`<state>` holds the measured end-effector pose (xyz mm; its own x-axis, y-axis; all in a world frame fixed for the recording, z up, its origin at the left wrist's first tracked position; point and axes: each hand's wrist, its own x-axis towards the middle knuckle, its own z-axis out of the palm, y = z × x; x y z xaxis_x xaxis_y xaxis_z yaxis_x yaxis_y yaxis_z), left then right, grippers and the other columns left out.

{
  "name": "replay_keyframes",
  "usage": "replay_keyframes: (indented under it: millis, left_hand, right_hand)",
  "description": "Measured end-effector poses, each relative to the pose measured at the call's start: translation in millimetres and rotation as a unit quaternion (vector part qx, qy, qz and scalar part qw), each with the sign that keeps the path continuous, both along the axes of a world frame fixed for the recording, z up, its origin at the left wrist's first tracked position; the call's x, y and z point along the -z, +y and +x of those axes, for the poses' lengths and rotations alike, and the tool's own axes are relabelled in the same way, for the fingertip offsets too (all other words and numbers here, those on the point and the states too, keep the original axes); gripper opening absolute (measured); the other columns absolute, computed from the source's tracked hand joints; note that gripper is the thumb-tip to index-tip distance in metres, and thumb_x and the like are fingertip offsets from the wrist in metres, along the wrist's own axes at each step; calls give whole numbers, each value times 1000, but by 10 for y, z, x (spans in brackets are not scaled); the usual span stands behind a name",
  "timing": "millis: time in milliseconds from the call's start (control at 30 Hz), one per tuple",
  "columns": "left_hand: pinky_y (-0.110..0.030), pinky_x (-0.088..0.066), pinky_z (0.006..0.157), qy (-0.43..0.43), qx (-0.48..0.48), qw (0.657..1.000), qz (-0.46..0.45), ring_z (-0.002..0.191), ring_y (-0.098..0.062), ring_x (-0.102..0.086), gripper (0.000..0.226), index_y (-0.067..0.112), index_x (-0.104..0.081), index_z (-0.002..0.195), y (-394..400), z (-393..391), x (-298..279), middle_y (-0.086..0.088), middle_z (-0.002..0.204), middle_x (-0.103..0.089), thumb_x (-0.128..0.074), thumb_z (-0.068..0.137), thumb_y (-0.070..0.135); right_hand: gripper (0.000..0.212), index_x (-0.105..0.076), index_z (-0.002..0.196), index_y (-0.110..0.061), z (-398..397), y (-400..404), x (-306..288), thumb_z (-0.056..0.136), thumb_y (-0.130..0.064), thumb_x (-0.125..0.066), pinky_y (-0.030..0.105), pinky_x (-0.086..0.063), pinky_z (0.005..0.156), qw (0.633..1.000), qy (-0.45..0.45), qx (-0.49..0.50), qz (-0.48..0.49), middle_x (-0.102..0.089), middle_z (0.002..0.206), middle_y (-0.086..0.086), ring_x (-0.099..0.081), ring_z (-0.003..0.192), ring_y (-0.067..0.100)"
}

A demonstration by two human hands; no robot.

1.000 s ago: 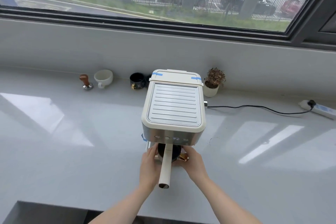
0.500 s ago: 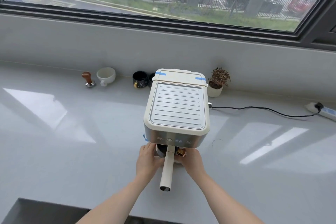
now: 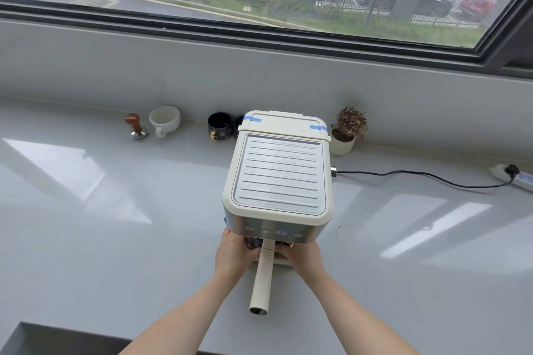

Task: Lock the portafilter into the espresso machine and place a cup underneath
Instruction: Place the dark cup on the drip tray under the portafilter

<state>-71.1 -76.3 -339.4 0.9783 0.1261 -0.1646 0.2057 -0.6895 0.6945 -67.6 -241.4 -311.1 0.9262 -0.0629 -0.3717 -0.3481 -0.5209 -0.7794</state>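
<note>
the portafilter point(image 3: 262, 277) sits under the front of the espresso machine point(image 3: 278, 181), handle pointing straight back toward us, head hidden beneath the control panel. we judge it locked in or close to it (the joint itself is out of view). the step in hand is cup placement: a dark cup point(image 3: 255, 242) shows only as a sliver below the panel, between both hands, approx. under the spouts. left hand point(image 3: 235, 253) curls round the cup's left side, fingers pressed to it. right hand point(image 3: 302, 256) cups the right side by a gold-coloured bit, prob. the cup handle; its fingertips are hidden, so grip there cannot be told. next move calls for centring the cup on the drip tray, then letting go w/o nudging it. outward on the counter point(image 3: 115, 239): tamper point(image 3: 135, 125), white cup point(image 3: 165, 119), black mug point(image 3: 219, 125), small potted plant point(image 3: 347, 131), power cord point(image 3: 418, 177).
</note>
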Motion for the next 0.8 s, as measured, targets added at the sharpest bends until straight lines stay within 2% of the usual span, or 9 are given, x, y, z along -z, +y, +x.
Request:
replay_keyframes:
  millis: [100, 233, 433, 500, 533, 600, 667, 733, 800]
  left_hand:
    - [-21, -31, 49, 9, -4, 1000, 11, 88, -16, -47, 29, 31, -45, 65, 1, 32, -4, 4, 85, -58, -69, 67, 48]
    - [-23, -24, 44, 12, -4, 999, 29, 70, -20, -43, 45, 34, -26, 49, -2, 51, -39, 2, 68, -49, -66, 67, 42]
    - [-30, -22, 48, 18, -10, 1000, 22, 65, -23, -36, 47, 29, -22, 45, -63, 54, -178, 4, 56, -38, -64, 67, 24]
    - [-30, -24, 48, 22, 1, 1000, 11, 64, -25, -41, 38, 29, -24, 45, -22, 58, -166, 4, 57, -43, -59, 61, 30]
    - [-28, -25, 48, 15, 19, 999, 21, 65, -26, -46, 32, 31, -27, 47, 12, 56, -164, 4, 59, -46, -58, 58, 34]
    - [-29, -29, 52, 0, 53, 997, 52, 77, -29, -56, 23, 24, -48, 58, 85, 56, -176, 3, 67, -53, -66, 60, 38]
    - [-32, -36, 63, -15, 67, 995, 73, 92, -29, -54, 27, 14, -64, 84, 139, 55, -193, -3, 84, -60, -76, 66, 31]
    - [-31, -42, 70, -12, 64, 995, 78, 102, -26, -52, 32, 16, -63, 101, 219, 43, -189, -6, 99, -62, -73, 73, 26]
    - [-28, -42, 71, 4, 43, 998, 46, 108, -22, -52, 32, 23, -60, 107, 307, 16, -203, -3, 103, -60, -67, 76, 27]
  right_hand:
    - [27, -56, 70, -43, 31, -8, 12, 63, -32, -79, 26, -48, 65, 1000, 14, 16, 6, -68, 76, -13, -64, 77, 13]
    - [33, -60, 87, -34, 57, -15, 51, 60, -36, -79, 29, -49, 67, 1000, 20, 24, 3, -70, 86, -10, -64, 82, 16]
    - [36, -62, 90, -33, 69, -36, 95, 59, -40, -77, 33, -53, 70, 999, 32, 33, -11, -71, 87, -9, -66, 83, 17]
    - [38, -60, 96, -32, 62, -50, 100, 61, -40, -75, 33, -53, 71, 999, 27, 22, -27, -70, 90, -8, -65, 84, 18]
    - [38, -60, 98, -32, 55, -61, 104, 63, -38, -74, 35, -54, 72, 999, 25, 16, -30, -70, 91, -7, -66, 84, 18]
    - [37, -58, 100, -30, 43, -81, 98, 66, -35, -72, 38, -55, 74, 999, 18, 12, -27, -70, 91, -5, -66, 85, 19]
    - [38, -57, 102, -29, 35, -104, 73, 67, -32, -71, 42, -56, 75, 1000, 4, 9, -29, -70, 90, -4, -67, 83, 19]
    - [39, -55, 107, -26, 21, -115, 40, 71, -29, -70, 43, -55, 75, 999, -15, 1, -33, -69, 92, -3, -66, 84, 20]
    - [39, -53, 112, -25, 3, -120, -12, 75, -24, -68, 40, -54, 74, 999, -28, -6, -42, -68, 93, -2, -64, 84, 20]
